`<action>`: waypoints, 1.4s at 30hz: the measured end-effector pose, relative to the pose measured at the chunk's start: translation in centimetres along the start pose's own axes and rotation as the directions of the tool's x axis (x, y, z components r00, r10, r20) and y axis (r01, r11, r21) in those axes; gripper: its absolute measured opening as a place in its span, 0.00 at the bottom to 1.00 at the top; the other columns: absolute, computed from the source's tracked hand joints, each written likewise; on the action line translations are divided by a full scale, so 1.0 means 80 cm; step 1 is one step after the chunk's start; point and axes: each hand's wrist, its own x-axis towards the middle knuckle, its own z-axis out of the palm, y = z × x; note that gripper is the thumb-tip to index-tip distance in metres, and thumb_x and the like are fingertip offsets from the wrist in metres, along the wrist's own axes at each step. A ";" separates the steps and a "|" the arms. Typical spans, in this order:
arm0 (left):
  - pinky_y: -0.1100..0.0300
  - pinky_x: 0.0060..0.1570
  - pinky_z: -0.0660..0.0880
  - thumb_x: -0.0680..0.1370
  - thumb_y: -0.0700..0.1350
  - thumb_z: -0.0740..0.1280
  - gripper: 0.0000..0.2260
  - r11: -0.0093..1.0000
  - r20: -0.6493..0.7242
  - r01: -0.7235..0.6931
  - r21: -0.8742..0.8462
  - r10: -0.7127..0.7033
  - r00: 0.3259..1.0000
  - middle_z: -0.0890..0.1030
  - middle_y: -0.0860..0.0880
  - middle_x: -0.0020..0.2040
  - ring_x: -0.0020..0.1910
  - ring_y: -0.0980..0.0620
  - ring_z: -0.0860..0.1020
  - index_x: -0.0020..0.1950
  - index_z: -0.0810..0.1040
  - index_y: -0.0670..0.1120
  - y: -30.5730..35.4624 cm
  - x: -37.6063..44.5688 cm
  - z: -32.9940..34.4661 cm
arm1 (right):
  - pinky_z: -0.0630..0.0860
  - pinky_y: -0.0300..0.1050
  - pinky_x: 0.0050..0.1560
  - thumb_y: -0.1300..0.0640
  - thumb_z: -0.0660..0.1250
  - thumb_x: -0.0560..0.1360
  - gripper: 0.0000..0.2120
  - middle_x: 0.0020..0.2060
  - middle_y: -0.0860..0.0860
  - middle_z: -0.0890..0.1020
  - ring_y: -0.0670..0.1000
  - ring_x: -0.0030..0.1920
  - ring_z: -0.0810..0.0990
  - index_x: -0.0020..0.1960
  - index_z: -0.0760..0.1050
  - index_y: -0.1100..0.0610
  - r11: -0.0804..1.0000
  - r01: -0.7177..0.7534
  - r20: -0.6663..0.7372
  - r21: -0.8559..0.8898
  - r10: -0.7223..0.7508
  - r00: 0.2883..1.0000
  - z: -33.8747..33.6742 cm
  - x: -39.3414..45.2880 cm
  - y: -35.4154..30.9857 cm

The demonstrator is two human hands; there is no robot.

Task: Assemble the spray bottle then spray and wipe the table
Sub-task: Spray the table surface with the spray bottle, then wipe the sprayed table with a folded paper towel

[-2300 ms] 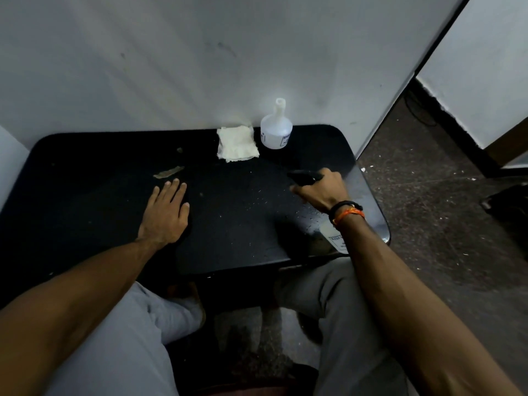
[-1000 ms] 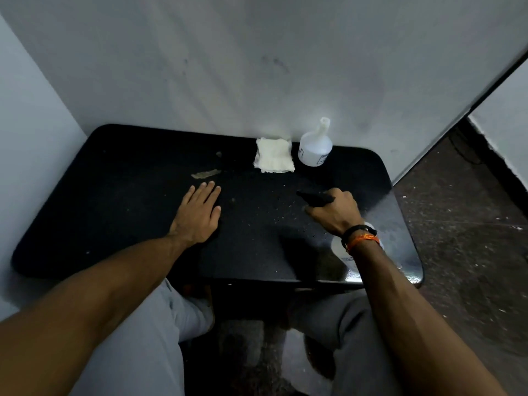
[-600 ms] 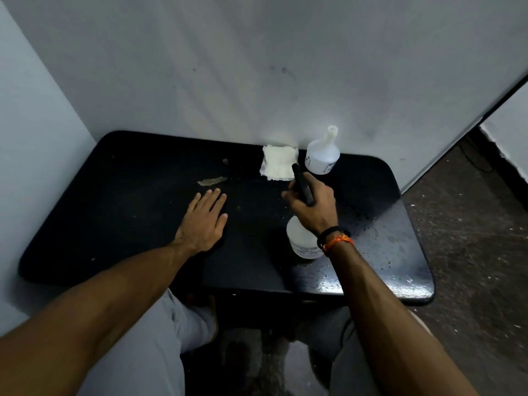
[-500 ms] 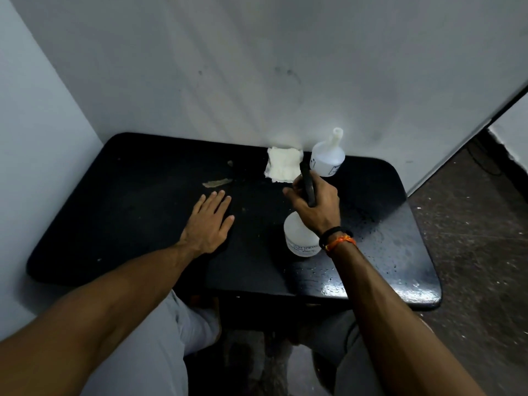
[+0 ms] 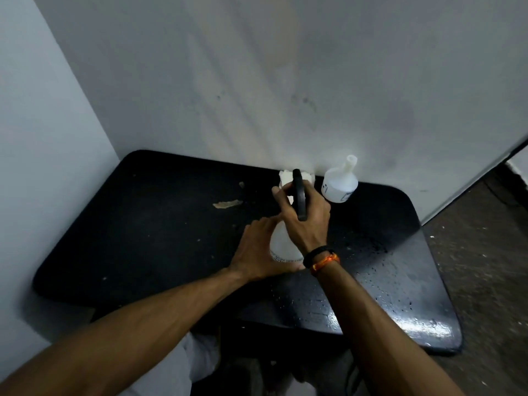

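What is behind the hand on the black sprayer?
Behind the right hand gripping the sprayer head, a folded white cloth peeks out against the wall, mostly covered. Beside it stands a second bottle.

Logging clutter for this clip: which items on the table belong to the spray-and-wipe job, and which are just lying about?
In use:
spray bottle, steadied by the left hand
black trigger head, in the right hand
white cloth
black table

Lying about:
second white bottle, without a sprayer
scrap of debris

One head-worn view looks steeply down, close over the table (image 5: 148,241).
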 end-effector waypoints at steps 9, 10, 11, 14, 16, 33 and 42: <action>0.49 0.62 0.77 0.59 0.67 0.79 0.42 0.991 -0.066 0.130 -0.022 -0.131 0.989 0.79 0.51 0.63 0.61 0.51 0.77 0.69 0.72 0.52 -0.060 0.037 -0.017 | 0.76 0.43 0.59 0.40 0.79 0.65 0.44 0.70 0.49 0.71 0.48 0.60 0.77 0.75 0.66 0.53 0.942 0.041 0.363 -0.333 0.088 0.928 -0.008 0.011 0.039; 0.49 0.62 0.77 0.59 0.67 0.80 0.43 0.985 -0.076 0.166 -0.038 -0.169 0.983 0.78 0.50 0.63 0.61 0.50 0.77 0.69 0.72 0.52 -0.066 0.043 -0.022 | 0.77 0.46 0.60 0.41 0.78 0.66 0.42 0.70 0.51 0.71 0.51 0.61 0.78 0.74 0.67 0.54 0.922 0.054 0.390 -0.383 0.108 0.915 -0.011 0.011 0.046; 0.49 0.61 0.77 0.59 0.65 0.81 0.43 0.980 -0.091 0.193 -0.055 -0.197 0.976 0.78 0.49 0.62 0.61 0.48 0.78 0.69 0.72 0.50 -0.071 0.047 -0.026 | 0.77 0.48 0.61 0.42 0.78 0.67 0.39 0.69 0.52 0.72 0.52 0.61 0.78 0.73 0.69 0.54 0.904 0.062 0.415 -0.422 0.132 0.900 -0.014 0.011 0.052; 0.46 0.58 0.77 0.59 0.61 0.82 0.41 0.970 -0.114 0.231 -0.079 -0.239 0.964 0.79 0.47 0.61 0.60 0.44 0.78 0.68 0.73 0.49 -0.093 0.065 -0.033 | 0.77 0.49 0.61 0.45 0.76 0.70 0.34 0.69 0.52 0.72 0.54 0.62 0.79 0.72 0.71 0.54 0.866 0.056 0.458 -0.497 0.207 0.865 -0.018 0.010 0.072; 0.45 0.58 0.78 0.59 0.60 0.82 0.42 0.964 -0.108 0.250 -0.087 -0.259 0.960 0.78 0.47 0.62 0.61 0.43 0.77 0.68 0.72 0.50 -0.103 0.075 -0.034 | 0.77 0.49 0.61 0.46 0.75 0.71 0.32 0.69 0.52 0.72 0.54 0.62 0.79 0.72 0.71 0.54 0.839 0.054 0.462 -0.542 0.244 0.853 -0.020 0.012 0.084; 0.46 0.55 0.72 0.74 0.47 0.72 0.08 0.801 -0.351 0.567 0.194 -0.483 0.802 0.78 0.45 0.47 0.50 0.42 0.78 0.40 0.74 0.48 -0.120 0.099 -0.032 | 0.74 0.52 0.61 0.59 0.65 0.77 0.14 0.60 0.56 0.81 0.59 0.61 0.76 0.60 0.81 0.59 0.664 0.237 0.456 -0.709 0.176 0.872 0.018 0.057 0.129; 0.54 0.71 0.68 0.78 0.45 0.68 0.17 0.988 0.074 -0.038 0.151 0.027 0.997 0.77 0.45 0.69 0.69 0.46 0.73 0.66 0.76 0.43 -0.100 0.105 0.021 | 0.80 0.53 0.49 0.62 0.64 0.77 0.11 0.53 0.57 0.84 0.62 0.51 0.82 0.56 0.83 0.60 0.663 0.194 0.359 -0.723 0.121 0.925 0.042 0.094 0.140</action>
